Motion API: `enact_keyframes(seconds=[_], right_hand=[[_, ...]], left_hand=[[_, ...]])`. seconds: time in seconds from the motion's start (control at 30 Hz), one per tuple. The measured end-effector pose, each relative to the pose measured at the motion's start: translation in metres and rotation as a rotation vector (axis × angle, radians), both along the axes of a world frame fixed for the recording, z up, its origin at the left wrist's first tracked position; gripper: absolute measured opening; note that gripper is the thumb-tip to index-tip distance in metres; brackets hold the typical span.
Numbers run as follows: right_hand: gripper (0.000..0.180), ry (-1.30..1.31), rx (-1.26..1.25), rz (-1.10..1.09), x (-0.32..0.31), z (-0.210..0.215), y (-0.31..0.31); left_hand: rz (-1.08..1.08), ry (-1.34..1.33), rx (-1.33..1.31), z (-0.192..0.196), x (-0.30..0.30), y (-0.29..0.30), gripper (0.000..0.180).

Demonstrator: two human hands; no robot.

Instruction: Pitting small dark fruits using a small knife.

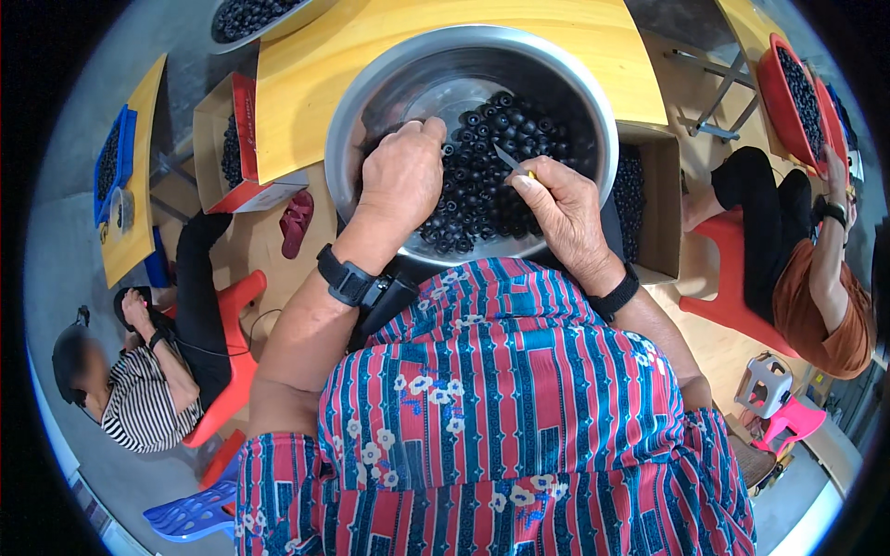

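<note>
The steel bowl (606, 139) is right in front of the wearer, just beyond their striped, flowered shirt (501, 389). Small round black pieces (482, 199) lie heaped in its middle and toward its right, many showing a hole, while bare metal shows at its far side.

The left hand (404, 171) is inside the bowl, at its left, back upward and fingers curled down; the fingertips are hidden, so I cannot tell whether they grip a piece. The right hand (561, 204), over the bowl's right side, has thumb and fingers pinched together on the yellow handle of a knife (507, 157). The blade points up and left, above the pieces, toward the left hand; I cannot tell whether it touches any. Black straps (616, 292) circle both wrists.

The yellow bench (315, 83) spreads behind the bowl and to both sides of it. Left of the bowl are a red-and-white box (227, 176) with more pieces and a dark red slipper (297, 224) on the floor. Just right of the bowl is a brown carton (663, 204), also filled with pieces. Well left of the bowl a person in a striped top (153, 403) sits on a red stool (222, 380); well to its right another, in a rust-brown top (820, 315), reaches to a red basin (779, 93).
</note>
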State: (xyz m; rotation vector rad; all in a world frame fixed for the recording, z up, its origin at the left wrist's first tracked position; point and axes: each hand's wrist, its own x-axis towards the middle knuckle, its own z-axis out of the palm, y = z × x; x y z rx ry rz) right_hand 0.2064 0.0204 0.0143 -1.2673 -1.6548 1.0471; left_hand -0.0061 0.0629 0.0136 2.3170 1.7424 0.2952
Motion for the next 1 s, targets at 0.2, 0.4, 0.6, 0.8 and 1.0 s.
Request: enact_keyframes(seconds=[0.2,0.4,0.6,0.8,1.0], right_hand=[[0.026,-0.001,0.019,0.008,0.001,-0.002,0.001],[0.024,-0.025,0.002,0.009,0.002,-0.003,0.001],[0.023,0.066,-0.01,0.019,0.003,-0.002,0.002],[0.03,0.183,-0.084,0.156,-0.003,-0.004,0.002],[0.034,0.202,-0.115,0.23,-0.003,-0.007,0.0]], left_hand=[[-0.026,0.08,-0.025,0.004,0.004,-0.001,0.016],[-0.053,-0.018,0.016,-0.001,-0.001,-0.003,0.013],[-0.068,-0.479,-0.234,0.011,-0.006,-0.02,0.018],[-0.051,-0.975,-0.634,0.008,-0.002,-0.042,0.019],[0.028,-1.375,-1.032,-0.006,-0.006,-0.05,0.025]])
